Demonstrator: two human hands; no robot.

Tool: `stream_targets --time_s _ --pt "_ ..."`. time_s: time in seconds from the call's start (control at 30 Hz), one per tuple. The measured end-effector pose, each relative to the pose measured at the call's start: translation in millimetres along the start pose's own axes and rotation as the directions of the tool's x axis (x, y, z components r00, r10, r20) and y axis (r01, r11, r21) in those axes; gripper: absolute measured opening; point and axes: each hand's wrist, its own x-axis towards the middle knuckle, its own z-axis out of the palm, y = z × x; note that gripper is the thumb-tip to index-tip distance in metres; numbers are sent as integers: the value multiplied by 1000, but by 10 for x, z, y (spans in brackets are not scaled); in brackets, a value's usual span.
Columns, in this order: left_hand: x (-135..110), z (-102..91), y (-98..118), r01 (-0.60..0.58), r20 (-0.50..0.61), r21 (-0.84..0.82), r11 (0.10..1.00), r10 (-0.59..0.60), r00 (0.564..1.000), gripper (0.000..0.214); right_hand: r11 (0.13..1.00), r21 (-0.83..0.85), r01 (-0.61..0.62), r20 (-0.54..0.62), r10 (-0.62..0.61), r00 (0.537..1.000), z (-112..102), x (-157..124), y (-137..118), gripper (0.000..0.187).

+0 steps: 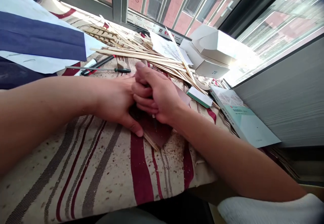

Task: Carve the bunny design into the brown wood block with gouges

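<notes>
A small reddish-brown board point(158, 131) with a layered edge lies on the striped cloth. My left hand point(120, 97) presses down on it and holds it, thumb along its near left edge; the other fingers are mostly hidden behind my right hand. My right hand point(163, 94) is closed in a fist over the board, right against my left hand. From under its curled fingers pokes a thin pointed tool point(154, 117) with a metal tip, directed down at the board; the rest of it is hidden. Something dark, too covered to name, shows between the hands.
Behind my hands lie a green-handled screwdriver point(123, 70), a black pen-like tool point(98, 64) and a pile of thin wooden sticks point(162, 60). To the right are a white-and-green block point(199, 97), a book point(249, 119) and a white box point(212, 67). Crumbs dot the striped cloth point(111, 173).
</notes>
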Motion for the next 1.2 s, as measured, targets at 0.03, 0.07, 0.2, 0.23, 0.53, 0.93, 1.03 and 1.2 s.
stream_targets --time_s 0.03,0.07,0.2,0.23,0.53,0.93,1.03,1.2 --pt "0 -4 -1 23 20 21 1000 -23 1000 103 1000 -3 21 13 -21 1000 -47 -9 -39 59" --pt "-1 -7 -3 50 43 40 998 -52 998 115 997 -3 75 22 -75 997 -108 -13 -81 59" --pt "-15 -12 -14 121 43 57 991 -123 991 138 965 -34 259 -13 -260 966 -310 26 -166 58" --pt "-18 -15 -12 117 40 58 991 -120 992 139 963 -43 267 -19 -268 963 -322 44 -155 59" --pt "-7 -64 55 85 71 88 993 -92 993 138 955 -75 288 -32 -291 956 -239 131 -36 58" --pt "-26 -13 19 74 23 31 997 -74 997 133 963 -165 212 -12 -217 976 -175 199 12 59" --pt "-18 -9 11 69 20 12 998 -70 997 133 978 -96 187 18 -186 982 -236 173 -17 60" --pt "-19 -5 3 74 32 -26 997 -73 997 138 967 -160 197 94 -184 978 -257 144 17 59"
